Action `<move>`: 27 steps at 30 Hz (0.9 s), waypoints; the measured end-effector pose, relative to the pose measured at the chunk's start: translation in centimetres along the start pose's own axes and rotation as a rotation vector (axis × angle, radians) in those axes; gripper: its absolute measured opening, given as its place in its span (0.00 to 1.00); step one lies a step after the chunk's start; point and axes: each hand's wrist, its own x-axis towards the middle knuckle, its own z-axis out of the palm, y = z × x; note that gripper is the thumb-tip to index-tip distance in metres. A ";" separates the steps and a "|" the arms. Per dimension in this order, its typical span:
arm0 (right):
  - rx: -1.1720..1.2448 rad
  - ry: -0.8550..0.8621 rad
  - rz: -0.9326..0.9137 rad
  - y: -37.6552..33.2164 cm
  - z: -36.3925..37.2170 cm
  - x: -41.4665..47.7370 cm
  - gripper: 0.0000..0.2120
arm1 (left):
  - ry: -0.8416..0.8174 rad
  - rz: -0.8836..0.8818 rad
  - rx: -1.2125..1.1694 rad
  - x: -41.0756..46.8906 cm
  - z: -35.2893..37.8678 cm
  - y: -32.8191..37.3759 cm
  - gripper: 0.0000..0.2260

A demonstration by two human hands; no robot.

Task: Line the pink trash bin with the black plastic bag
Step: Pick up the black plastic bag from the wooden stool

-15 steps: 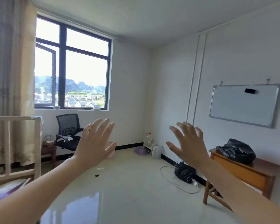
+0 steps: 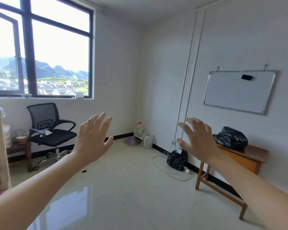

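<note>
Both hands are raised and empty, left hand (image 2: 92, 138) and right hand (image 2: 199, 141) fingers spread. A crumpled black bag (image 2: 230, 138) lies on the desk (image 2: 249, 156) just right of the right hand; no pink bin shows, so lining appears unstarted.

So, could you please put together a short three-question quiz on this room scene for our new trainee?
1. True or false: the left hand is holding a black bag.
2. The crumpled black plastic bag on the right lies on: A) the office chair, B) the wooden table, C) the windowsill.
3. Fill in: the second black bag sits on the floor beside a white ____.

Key
1. False: both the left hand and the right hand are empty, fingers spread.
2. B.
3. Cable.
</note>
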 end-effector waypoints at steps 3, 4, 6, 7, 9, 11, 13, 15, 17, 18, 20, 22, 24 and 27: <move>-0.021 -0.035 0.013 0.1 2.1 0.6 0.23 | -0.047 -0.032 -0.123 1.6 4.1 -1.0 0.28; -0.030 -0.047 0.003 0.3 2.8 0.6 0.22 | -0.065 -0.020 -0.152 2.0 5.6 -0.9 0.27; -0.084 -0.074 -0.031 1.1 4.4 0.2 0.23 | -0.097 0.022 -0.194 2.8 8.8 -0.2 0.26; -0.110 -0.096 -0.032 1.7 5.1 0.1 0.23 | -0.116 0.045 -0.207 3.3 10.3 0.4 0.26; -0.114 -0.136 0.009 3.6 6.4 0.0 0.23 | -0.140 0.088 -0.233 4.6 13.0 2.0 0.27; -0.099 -0.170 0.068 5.7 7.6 0.0 0.22 | -0.155 0.123 -0.258 6.1 15.6 3.9 0.27; -0.125 -0.176 0.088 8.5 8.9 -0.2 0.22 | -0.171 0.157 -0.272 7.8 18.2 6.1 0.27; -0.142 -0.173 0.099 11.7 10.3 -0.3 0.23 | -0.185 0.191 -0.280 9.7 20.8 8.3 0.27; -0.127 -0.193 0.136 15.0 11.7 -0.4 0.23 | -0.193 0.204 -0.297 11.9 23.2 10.7 0.28; -0.111 -0.202 0.162 16.7 12.3 -0.3 0.23 | -0.199 0.211 -0.300 13.1 24.3 11.9 0.28; -0.090 -0.218 0.202 20.0 14.0 -0.2 0.21 | -0.197 0.226 -0.308 15.6 26.4 14.2 0.28; -0.086 -0.229 0.208 23.3 16.1 -0.1 0.21 | -0.186 0.191 -0.360 17.5 28.5 16.5 0.27; -0.076 -0.240 0.244 26.3 18.5 0.0 0.21 | -0.190 0.138 -0.423 18.6 31.0 18.6 0.27; -0.059 -0.337 0.313 29.7 22.5 -0.4 0.22 | -0.297 0.177 -0.389 19.1 35.5 21.0 0.28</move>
